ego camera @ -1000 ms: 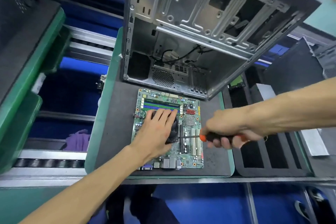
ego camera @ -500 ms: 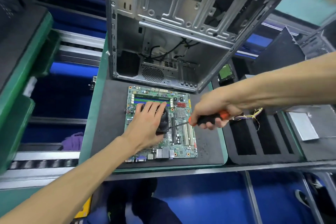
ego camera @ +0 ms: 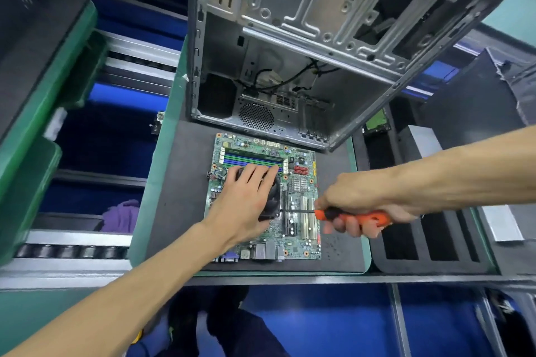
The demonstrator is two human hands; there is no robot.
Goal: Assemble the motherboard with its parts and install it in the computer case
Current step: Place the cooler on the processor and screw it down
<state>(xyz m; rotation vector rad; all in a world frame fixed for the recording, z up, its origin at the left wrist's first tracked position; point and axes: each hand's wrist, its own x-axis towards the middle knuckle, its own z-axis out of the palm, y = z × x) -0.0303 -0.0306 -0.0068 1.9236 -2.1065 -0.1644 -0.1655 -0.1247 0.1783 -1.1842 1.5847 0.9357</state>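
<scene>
left hand [ego camera: 246, 197] flat on black cooler fan [ego camera: 271, 200], right hand [ego camera: 359, 203] gripping orange-handled screwdriver [ego camera: 352, 216]; green motherboard [ego camera: 301, 182] still outside open grey metal computer case [ego camera: 319, 52].

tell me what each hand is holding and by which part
The right hand grips the screwdriver by its orange handle. The left hand holds nothing; it rests flat on the black cooler fan.

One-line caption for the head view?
Left hand steadies the cooler on the motherboard; right hand drives a screwdriver.
</scene>
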